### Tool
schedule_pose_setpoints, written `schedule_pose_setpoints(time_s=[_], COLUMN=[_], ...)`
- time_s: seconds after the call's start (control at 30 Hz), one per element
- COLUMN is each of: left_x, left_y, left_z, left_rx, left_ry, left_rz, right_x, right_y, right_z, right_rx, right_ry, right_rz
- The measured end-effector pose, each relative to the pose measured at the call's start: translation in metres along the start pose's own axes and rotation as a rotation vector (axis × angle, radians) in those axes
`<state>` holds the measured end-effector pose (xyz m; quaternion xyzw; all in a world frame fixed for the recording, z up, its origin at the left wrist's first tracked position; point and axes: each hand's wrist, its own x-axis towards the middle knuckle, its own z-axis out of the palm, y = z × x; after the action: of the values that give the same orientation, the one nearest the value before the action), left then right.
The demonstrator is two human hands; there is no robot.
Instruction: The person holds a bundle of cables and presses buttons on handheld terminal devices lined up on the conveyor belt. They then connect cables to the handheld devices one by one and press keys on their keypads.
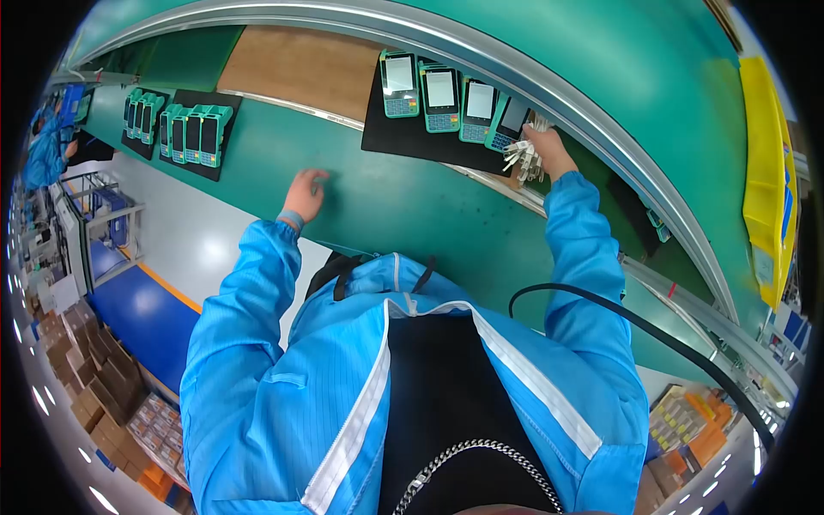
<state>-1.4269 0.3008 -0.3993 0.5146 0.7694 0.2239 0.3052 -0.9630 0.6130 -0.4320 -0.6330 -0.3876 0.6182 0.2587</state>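
My right hand is closed around a bundle of white cables with light connectors, next to the rightmost handheld payment terminal of a row. The other terminals in that row, a first one, a second one and a third one, lie screen up on a black mat. Over the green bench top, my left hand holds nothing, its fingers loosely bent and a little apart. A blue band circles the left wrist.
More terminals lie on black mats at the left. A metal rail arches across the far side of the bench. A black cable runs past my right arm. Another person in blue is at far left.
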Motion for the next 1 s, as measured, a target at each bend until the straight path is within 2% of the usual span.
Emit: schedule_pose_setpoints(time_s=[0.03, 0.1, 0.13, 0.2, 0.3, 0.47, 0.7, 0.8, 0.87, 0.97, 1.0], left_x=[0.005, 0.014, 0.019, 0.029, 0.036, 0.040, 0.056, 0.086, 0.110, 0.141, 0.149], left_y=[0.003, 0.015, 0.021, 0.032, 0.045, 0.054, 0.046, 0.030, 0.028, 0.046, 0.055], left_z=[0.002, 0.005, 0.006, 0.007, 0.013, 0.024, 0.017, 0.022, 0.029, 0.042, 0.042], left_rx=[0.019, -0.024, -0.061, -0.047, -0.043, -0.064, -0.051, -0.063, -0.236, -0.394, -0.510], left_ry=[-0.005, -0.008, -0.015, -0.012, -0.022, -0.040, -0.007, -0.002, 0.043, 0.087, 0.023], left_rz=[0.059, 0.022, -0.009, -0.016, -0.014, 0.009, -0.045, -0.095, -0.096, -0.208, -0.252], right_x=[-0.005, 0.012, 0.013, 0.016, 0.010, 0.009, 0.019, 0.015, 0.009, -0.006, -0.014], right_y=[-0.004, 0.008, 0.008, 0.002, -0.008, -0.028, -0.037, -0.039, -0.039, -0.034, -0.031], right_z=[0.002, 0.002, 0.005, 0.010, 0.011, 0.007, -0.018, -0.011, 0.003, 0.022, 0.026], right_rx=[-0.019, -0.135, -0.208, -0.381, -0.459, -0.359, 0.101, 0.129, 0.090, 0.033, 0.022], right_ry=[-0.013, 0.072, 0.185, 0.232, 0.082, -0.090, -0.024, -0.053, -0.083, -0.098, -0.087], right_rz=[0.007, -0.156, -0.275, -0.258, -0.172, -0.071, -0.068, -0.033, -0.012, -0.006, -0.014])
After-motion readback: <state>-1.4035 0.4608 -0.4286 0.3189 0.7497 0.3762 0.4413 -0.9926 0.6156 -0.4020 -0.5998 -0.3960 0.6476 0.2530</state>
